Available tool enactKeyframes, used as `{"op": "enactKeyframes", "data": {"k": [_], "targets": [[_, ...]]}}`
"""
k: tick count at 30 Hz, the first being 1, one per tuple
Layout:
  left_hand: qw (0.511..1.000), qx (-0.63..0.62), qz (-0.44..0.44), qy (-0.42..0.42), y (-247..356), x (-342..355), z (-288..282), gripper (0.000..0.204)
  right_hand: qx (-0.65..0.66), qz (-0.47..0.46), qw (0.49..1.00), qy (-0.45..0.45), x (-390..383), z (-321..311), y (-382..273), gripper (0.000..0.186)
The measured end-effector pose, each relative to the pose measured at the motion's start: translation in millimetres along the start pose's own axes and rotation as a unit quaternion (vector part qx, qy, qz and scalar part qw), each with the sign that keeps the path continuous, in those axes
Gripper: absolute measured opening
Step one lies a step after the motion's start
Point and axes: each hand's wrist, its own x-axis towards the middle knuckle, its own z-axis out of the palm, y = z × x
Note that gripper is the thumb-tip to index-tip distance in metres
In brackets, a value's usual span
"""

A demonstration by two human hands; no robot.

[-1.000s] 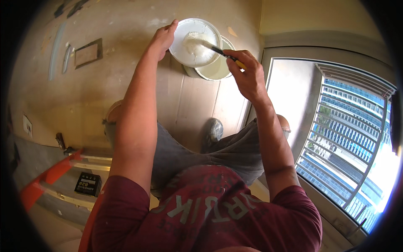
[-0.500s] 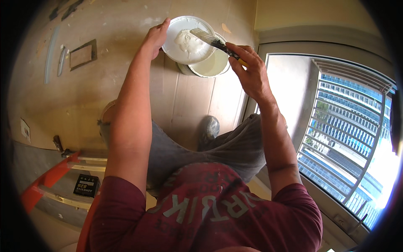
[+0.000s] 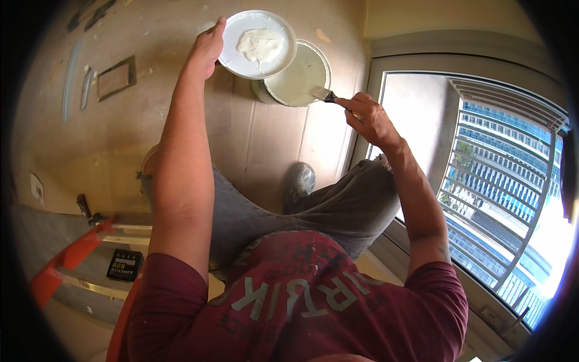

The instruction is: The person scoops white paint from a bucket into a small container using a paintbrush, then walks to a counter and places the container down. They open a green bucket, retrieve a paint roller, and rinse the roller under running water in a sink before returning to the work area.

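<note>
My left hand point(image 3: 209, 48) grips the rim of a round white lid point(image 3: 244, 63), which carries a thick blob of white paste point(image 3: 260, 44). Just to the right and partly under the lid stands a bucket point(image 3: 301, 66), with pale creamy material inside. In my right hand point(image 3: 371, 117) is a putty knife point(image 3: 319, 93), its dark handle closed in my fingers. The blade reaches over the bucket's right front rim; whether it touches the rim or the contents I cannot tell.
On my right is a window point(image 3: 494, 181) with horizontal bars. An orange ladder point(image 3: 75, 250) stands at lower left, with a black box point(image 3: 125, 265) by its rungs. A rectangular cut-out point(image 3: 116, 79) and a grey strip point(image 3: 73, 78) show at upper left.
The putty knife has left the paste on the lid and moved down and right to the bucket's rim. My left hand and the lid have shifted slightly up and left, uncovering more of the bucket.
</note>
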Motion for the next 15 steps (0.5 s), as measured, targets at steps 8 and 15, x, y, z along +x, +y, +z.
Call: {"op": "enactKeyframes", "data": {"k": [8,15], "targets": [[1.0,-0.005,-0.003,-0.002,1,0,0,0.07,-0.012,0.008,0.999,-0.033,-11,-27,-1,0.029],[1.0,0.002,-0.015,-0.004,4,-1,0,0.071,0.147,0.13,0.981,0.0,6,-26,-12,0.028]]}}
